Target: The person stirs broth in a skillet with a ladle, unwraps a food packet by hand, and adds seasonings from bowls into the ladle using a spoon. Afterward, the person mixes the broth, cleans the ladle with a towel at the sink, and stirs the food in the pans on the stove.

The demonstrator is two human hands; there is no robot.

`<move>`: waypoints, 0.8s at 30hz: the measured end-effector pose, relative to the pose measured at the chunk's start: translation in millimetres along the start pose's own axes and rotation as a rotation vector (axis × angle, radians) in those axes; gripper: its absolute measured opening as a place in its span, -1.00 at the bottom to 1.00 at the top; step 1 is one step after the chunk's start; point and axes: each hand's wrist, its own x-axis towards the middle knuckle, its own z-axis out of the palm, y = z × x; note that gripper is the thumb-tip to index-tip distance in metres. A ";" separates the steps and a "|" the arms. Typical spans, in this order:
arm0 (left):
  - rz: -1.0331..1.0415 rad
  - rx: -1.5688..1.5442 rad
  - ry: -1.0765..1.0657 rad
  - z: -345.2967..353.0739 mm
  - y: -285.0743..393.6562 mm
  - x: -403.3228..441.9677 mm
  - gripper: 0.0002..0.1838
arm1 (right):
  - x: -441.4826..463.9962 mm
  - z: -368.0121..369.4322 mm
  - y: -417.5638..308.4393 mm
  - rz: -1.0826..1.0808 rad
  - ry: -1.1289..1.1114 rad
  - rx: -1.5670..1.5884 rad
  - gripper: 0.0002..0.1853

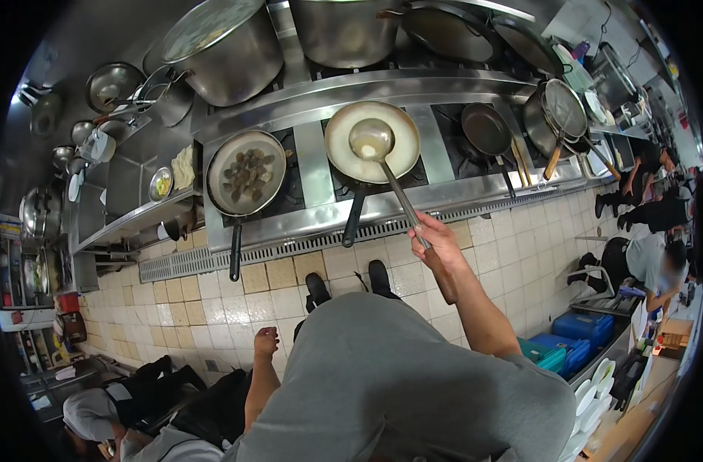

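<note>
My right hand (437,240) is wrapped round the long handle of a metal ladle (397,189). The ladle's bowl is over the middle of a frying pan (353,219) of creamy white liquid, with a little pale liquid in the bowl. Whether the bowl touches the pan's bottom I cannot tell. On the burner to the left, a second frying pan (236,250) holds several dark shellfish that look like clams. My left hand (267,341) hangs low beside my body with fingers curled in, apart from the stove, and nothing shows in it.
Two big stockpots (236,73) stand behind the burners. A small dark pan (487,129) and wooden-handled strainers (564,112) are at the right. A small metal bowl (160,185) and a cloth (183,169) lie left. Other people sit or stand at both sides.
</note>
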 end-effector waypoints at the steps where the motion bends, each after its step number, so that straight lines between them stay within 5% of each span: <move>1: 0.004 -0.002 -0.009 -0.7 -0.1 0.7 -0.66 | 2.4 5.2 1.5 -0.004 0.002 0.006 -0.48; 6: 0.003 0.026 -0.007 -4.6 12.2 1.9 -0.64 | 18.7 16.7 -0.1 0.038 -0.110 0.336 -0.62; 16: 0.056 0.044 -0.021 -7.4 20.7 0.8 -0.64 | 32.6 8.7 -0.8 0.028 -0.163 0.377 -0.55; 21: 0.079 0.163 -0.029 -5.5 37.1 -25.3 -0.63 | 29.0 22.2 0.0 -0.088 -0.035 -0.015 -0.44; 24: 0.076 0.196 -0.025 -4.7 36.0 -26.5 -0.64 | 27.6 16.5 -4.1 -0.051 -0.077 0.007 -0.40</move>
